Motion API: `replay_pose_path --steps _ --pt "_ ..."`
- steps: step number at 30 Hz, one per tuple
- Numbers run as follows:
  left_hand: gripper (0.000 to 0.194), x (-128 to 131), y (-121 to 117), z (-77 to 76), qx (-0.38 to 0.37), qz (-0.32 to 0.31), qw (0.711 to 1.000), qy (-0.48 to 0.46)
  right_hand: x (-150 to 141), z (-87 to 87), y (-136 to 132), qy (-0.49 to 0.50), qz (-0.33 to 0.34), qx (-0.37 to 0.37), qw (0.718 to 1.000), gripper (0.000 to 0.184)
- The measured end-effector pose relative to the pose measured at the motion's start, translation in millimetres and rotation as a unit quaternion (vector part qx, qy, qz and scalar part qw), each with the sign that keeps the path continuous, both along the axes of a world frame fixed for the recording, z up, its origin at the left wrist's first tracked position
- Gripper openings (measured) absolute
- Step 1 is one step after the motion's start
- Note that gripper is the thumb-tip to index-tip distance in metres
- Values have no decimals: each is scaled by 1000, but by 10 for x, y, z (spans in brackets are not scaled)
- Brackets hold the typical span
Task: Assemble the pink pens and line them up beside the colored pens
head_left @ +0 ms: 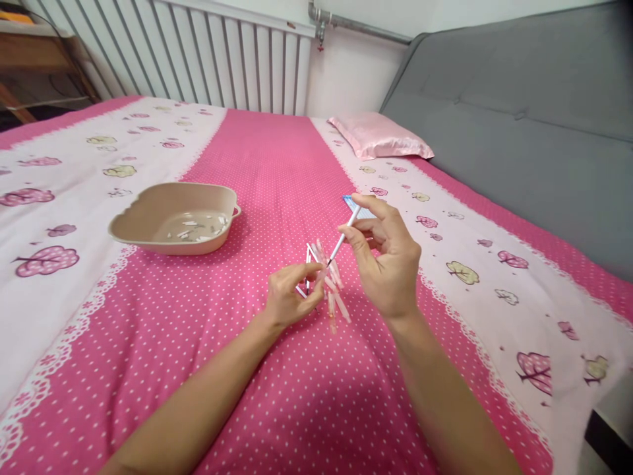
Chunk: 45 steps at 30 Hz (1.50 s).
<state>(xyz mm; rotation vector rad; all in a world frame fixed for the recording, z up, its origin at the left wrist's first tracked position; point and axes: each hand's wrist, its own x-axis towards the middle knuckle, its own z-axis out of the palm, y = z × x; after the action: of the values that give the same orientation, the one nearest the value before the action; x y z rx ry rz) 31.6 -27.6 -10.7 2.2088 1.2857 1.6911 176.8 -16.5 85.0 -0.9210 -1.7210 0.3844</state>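
Note:
My right hand (383, 254) is closed on a thin white pen refill (343, 236), held at a slant with its dark tip pointing down to the left. My left hand (295, 290) pinches a pinkish see-through pen barrel (324, 272), mostly hidden by the fingers. The refill's tip meets or nearly meets that barrel; I cannot tell which. On the sheet beneath and between the hands lie several pale pink pen barrels (341, 307). White refills (308, 260) with dark tips rest beside my left fingers. Behind my right hand a blue and white packet (364, 212) shows in part.
A beige basin (148, 241) with small white and clear pieces inside stands left on the pink dotted bedsheet (277, 171). Farther back are a pink pillow (380, 135), a grey headboard (519, 112) and a white radiator (232, 59).

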Motion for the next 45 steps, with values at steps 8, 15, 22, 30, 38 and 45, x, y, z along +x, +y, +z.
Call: replay_pose_path --steps 8,15,22,30,38,45 --pt "16 2 -2 14 2 -13 1000 -19 -36 -10 -9 -2 9 -10 1000 34" --pt "16 -9 4 2 10 -3 1000 -9 -49 -30 -3 -4 33 -6 999 33" --pt "17 -15 32 -27 30 -12 999 -9 -50 -79 35 -7 39 16 999 34" --pt "17 -15 26 -20 33 -8 999 -17 -58 -96 39 -16 45 16 999 33" --pt "18 -21 13 -9 16 0 1000 -23 -82 -114 43 -44 57 -4 997 35" --pt "19 -29 11 31 11 18 999 -50 -84 -159 67 -119 79 -41 989 28"
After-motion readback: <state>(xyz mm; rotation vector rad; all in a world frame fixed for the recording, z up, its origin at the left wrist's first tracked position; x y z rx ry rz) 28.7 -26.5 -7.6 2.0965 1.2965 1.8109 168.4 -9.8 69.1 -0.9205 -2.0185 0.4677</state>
